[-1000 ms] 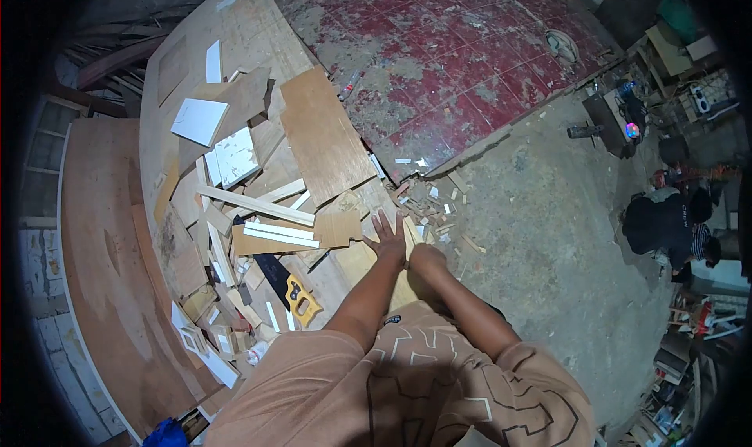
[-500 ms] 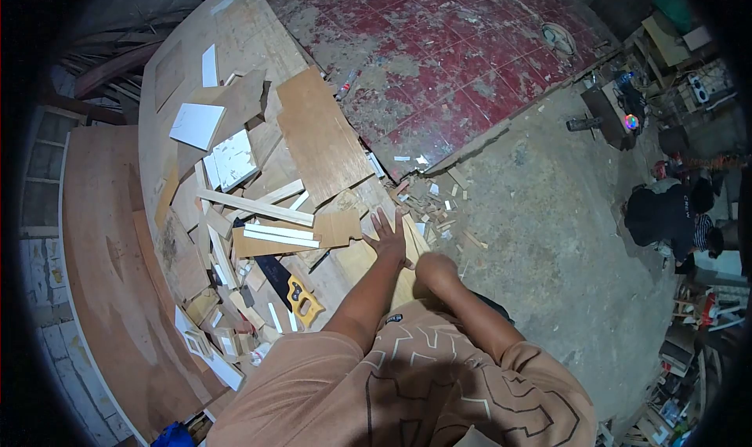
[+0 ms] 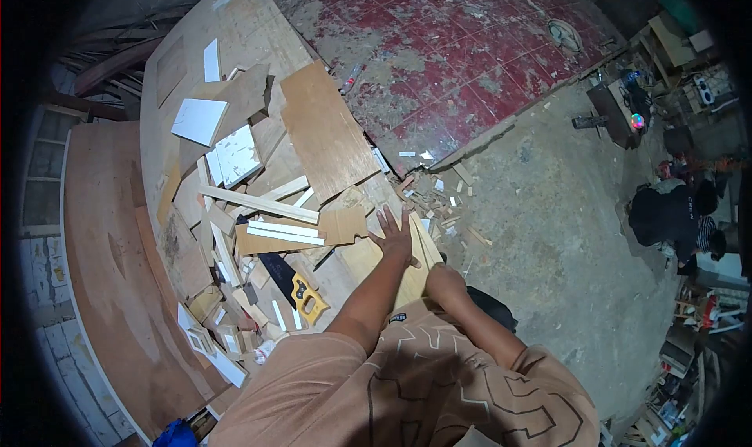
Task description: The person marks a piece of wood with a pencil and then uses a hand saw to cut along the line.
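Plank point(image 3: 360, 259) lies at the desk point(image 3: 235, 32) edge, long axis running away from us. Left hand point(image 3: 394, 239) is splayed flat on its far end. Right hand point(image 3: 445, 278) is curled just beside the near part; we cannot tell its hold. Left is nearer.

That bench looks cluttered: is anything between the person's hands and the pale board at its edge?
Nothing visible. The left hand lies flat on the pale board, and the right hand is at its floor-side edge. The handsaw and offcuts lie farther left.
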Tool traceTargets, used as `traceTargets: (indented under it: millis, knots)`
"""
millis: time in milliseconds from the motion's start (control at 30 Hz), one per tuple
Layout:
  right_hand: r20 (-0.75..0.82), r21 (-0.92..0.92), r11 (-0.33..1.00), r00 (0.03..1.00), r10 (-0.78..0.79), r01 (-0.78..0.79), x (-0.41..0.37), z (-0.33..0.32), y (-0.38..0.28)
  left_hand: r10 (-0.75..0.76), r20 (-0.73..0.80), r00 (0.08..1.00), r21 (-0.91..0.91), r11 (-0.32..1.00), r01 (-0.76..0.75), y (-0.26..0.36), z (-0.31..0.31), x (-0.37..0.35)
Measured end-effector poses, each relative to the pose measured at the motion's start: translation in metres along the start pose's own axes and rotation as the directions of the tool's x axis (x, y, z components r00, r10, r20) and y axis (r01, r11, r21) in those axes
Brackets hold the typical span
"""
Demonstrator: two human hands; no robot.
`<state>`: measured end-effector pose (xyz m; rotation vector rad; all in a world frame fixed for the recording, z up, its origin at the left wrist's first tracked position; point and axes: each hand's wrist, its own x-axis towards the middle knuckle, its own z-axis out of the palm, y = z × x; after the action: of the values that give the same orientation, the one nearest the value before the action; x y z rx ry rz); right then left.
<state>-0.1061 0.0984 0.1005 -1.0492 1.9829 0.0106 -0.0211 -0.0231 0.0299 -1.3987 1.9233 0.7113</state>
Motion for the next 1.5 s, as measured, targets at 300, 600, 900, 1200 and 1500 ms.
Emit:
traceTargets:
  millis: [300, 600, 900, 1200, 1500]
  knots:
    - [0.153, -0.064, 0.993, 0.984, -0.087, 0.098, 0.08, 0.0, -0.02, -0.01, -0.052, 0.999, 0.024, 1.0, 0.011, -0.004, 0.017, 0.013]
    - [0.095, -0.007, 0.999, 0.995, -0.035, 0.036, 0.023, 0.008, 0.017, -0.005, -0.018, 1.0, 0.015, 1.0, 0.005, 0.0, -0.002, -0.003]
    - [0.227, -0.193, 0.953, 0.955, -0.19, 0.235, 0.078, -0.003, -0.011, -0.011, -0.001, 1.0, 0.032, 0.999, 0.011, 0.001, 0.005, 0.004]
    - [0.097, -0.045, 0.998, 0.995, -0.032, 0.037, 0.019, 0.004, 0.013, 0.011, -0.022, 1.0, -0.016, 1.0, -0.011, -0.001, -0.002, -0.007]
    - [0.234, -0.167, 0.981, 0.97, -0.06, 0.101, 0.053, -0.015, -0.009, 0.01, -0.005, 1.0, 0.03, 1.0, -0.01, -0.001, 0.001, -0.002]
